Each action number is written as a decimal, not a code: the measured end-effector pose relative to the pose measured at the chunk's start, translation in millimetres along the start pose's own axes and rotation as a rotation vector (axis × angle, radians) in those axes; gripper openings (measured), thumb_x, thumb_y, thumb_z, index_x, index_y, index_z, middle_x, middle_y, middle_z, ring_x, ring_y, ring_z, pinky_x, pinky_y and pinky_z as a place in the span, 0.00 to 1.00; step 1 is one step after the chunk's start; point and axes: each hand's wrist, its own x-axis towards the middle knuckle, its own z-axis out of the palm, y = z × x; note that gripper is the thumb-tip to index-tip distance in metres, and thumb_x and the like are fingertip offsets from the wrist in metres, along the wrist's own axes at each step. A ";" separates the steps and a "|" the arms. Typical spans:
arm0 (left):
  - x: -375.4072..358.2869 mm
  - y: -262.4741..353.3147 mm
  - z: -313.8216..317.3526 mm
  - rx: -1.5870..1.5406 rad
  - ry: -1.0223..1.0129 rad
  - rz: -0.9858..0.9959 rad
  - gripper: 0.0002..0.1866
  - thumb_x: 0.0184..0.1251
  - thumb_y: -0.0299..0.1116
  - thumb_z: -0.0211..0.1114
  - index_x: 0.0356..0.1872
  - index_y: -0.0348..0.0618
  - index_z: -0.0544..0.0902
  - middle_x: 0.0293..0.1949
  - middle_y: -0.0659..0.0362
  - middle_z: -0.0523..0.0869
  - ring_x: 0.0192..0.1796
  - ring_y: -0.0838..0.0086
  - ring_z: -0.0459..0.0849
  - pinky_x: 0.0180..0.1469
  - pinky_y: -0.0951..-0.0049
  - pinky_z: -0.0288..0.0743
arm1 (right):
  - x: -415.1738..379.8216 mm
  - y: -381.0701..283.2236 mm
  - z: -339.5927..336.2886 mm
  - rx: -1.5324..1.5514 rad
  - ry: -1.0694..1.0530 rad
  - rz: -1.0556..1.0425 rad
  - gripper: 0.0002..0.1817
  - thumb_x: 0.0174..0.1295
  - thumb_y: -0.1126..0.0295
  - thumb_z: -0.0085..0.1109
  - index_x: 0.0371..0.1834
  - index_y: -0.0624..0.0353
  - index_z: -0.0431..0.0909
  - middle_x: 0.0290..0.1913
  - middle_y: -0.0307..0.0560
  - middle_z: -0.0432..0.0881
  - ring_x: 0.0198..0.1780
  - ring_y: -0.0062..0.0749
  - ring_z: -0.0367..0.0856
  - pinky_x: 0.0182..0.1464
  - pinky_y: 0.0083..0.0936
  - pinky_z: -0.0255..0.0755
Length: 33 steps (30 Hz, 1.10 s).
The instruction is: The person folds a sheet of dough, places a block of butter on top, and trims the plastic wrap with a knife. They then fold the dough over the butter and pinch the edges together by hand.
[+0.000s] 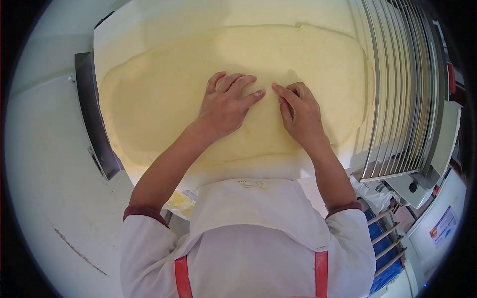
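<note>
A wide, pale yellow sheet of dough (164,94) lies flat on the white belt (149,25) of a dough sheeter. My left hand (226,104) rests palm down on the middle of the sheet, fingers spread and pointing right. My right hand (299,114) presses on the dough just beside it, fingers bent, index tip almost meeting the left fingertips. Neither hand holds anything.
A metal safety grille (397,84) of the sheeter stands at the right edge of the dough. A dark metal bracket (94,119) borders the belt on the left. A white wall (44,164) lies at left. A rack with blue trays (385,243) sits lower right.
</note>
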 end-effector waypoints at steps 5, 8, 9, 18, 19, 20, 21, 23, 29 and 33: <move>1.8 0.5 5.6 -0.018 0.038 -0.021 0.20 0.59 0.29 0.66 0.53 0.60 0.83 0.57 0.64 0.78 0.60 0.68 0.75 0.68 0.53 0.58 | 2.0 -5.1 -4.6 -0.076 -0.035 -0.052 0.17 0.57 0.81 0.60 0.50 0.56 0.83 0.34 0.48 0.75 0.38 0.40 0.78 0.41 0.35 0.76; 3.0 -1.2 9.5 -0.012 0.070 -0.035 0.19 0.59 0.29 0.66 0.53 0.59 0.83 0.56 0.64 0.79 0.60 0.68 0.75 0.68 0.53 0.58 | 1.6 -0.2 -3.7 -0.086 -0.035 -0.102 0.17 0.57 0.81 0.60 0.50 0.55 0.83 0.34 0.48 0.75 0.38 0.40 0.78 0.40 0.35 0.76; 3.4 -1.4 8.8 -0.006 0.069 -0.037 0.19 0.59 0.29 0.66 0.53 0.59 0.83 0.55 0.64 0.79 0.59 0.68 0.75 0.68 0.53 0.58 | 0.8 1.5 -3.5 -0.077 -0.026 -0.113 0.17 0.57 0.81 0.60 0.50 0.56 0.83 0.34 0.48 0.75 0.38 0.40 0.78 0.40 0.35 0.76; 9.7 4.5 13.1 -0.013 0.108 -0.063 0.19 0.59 0.29 0.66 0.51 0.62 0.84 0.50 0.65 0.78 0.56 0.69 0.75 0.64 0.57 0.59 | 11.9 -5.1 -6.0 -0.064 -0.071 0.007 0.12 0.59 0.80 0.57 0.45 0.58 0.80 0.33 0.49 0.76 0.35 0.44 0.80 0.36 0.38 0.75; 11.9 6.5 12.4 -0.013 0.109 -0.084 0.18 0.59 0.29 0.66 0.50 0.62 0.84 0.49 0.65 0.78 0.55 0.69 0.75 0.63 0.57 0.59 | 11.7 -4.0 -5.0 -0.071 -0.065 0.002 0.12 0.59 0.80 0.57 0.45 0.58 0.80 0.33 0.49 0.76 0.35 0.44 0.80 0.36 0.38 0.76; 13.5 7.4 12.1 -0.042 0.094 -0.115 0.17 0.60 0.29 0.66 0.49 0.61 0.85 0.48 0.65 0.78 0.54 0.69 0.75 0.61 0.58 0.59 | 11.2 -2.7 -3.8 -0.079 -0.061 -0.003 0.12 0.59 0.80 0.57 0.45 0.58 0.80 0.33 0.49 0.76 0.35 0.44 0.80 0.36 0.38 0.76; 16.4 6.9 11.7 -0.069 0.083 -0.143 0.16 0.60 0.28 0.66 0.48 0.61 0.85 0.46 0.65 0.78 0.53 0.70 0.75 0.60 0.58 0.60 | 11.6 -2.1 -3.3 -0.088 -0.054 -0.011 0.12 0.59 0.79 0.57 0.45 0.57 0.80 0.33 0.49 0.76 0.35 0.44 0.80 0.35 0.37 0.76; 21.1 7.7 11.5 -0.113 0.073 -0.193 0.13 0.60 0.29 0.66 0.45 0.60 0.86 0.44 0.65 0.77 0.51 0.70 0.74 0.58 0.59 0.59 | 11.3 -3.1 -3.8 -0.073 -0.051 -0.005 0.12 0.59 0.79 0.58 0.45 0.57 0.81 0.33 0.49 0.77 0.34 0.43 0.80 0.35 0.37 0.76; 27.9 15.7 12.2 -0.175 0.123 -0.302 0.08 0.59 0.31 0.69 0.40 0.58 0.86 0.42 0.65 0.78 0.49 0.70 0.75 0.57 0.61 0.58 | 22.2 -10.4 -2.6 -0.005 -0.048 0.078 0.06 0.58 0.77 0.60 0.38 0.58 0.78 0.31 0.49 0.79 0.31 0.43 0.81 0.33 0.37 0.75; 29.6 15.2 16.5 -0.208 0.149 -0.343 0.07 0.58 0.31 0.69 0.38 0.57 0.86 0.41 0.65 0.78 0.48 0.69 0.75 0.57 0.61 0.58 | 30.9 -1.6 6.3 -0.027 -0.010 0.053 0.05 0.56 0.77 0.62 0.33 0.60 0.75 0.30 0.49 0.80 0.30 0.43 0.82 0.32 0.36 0.75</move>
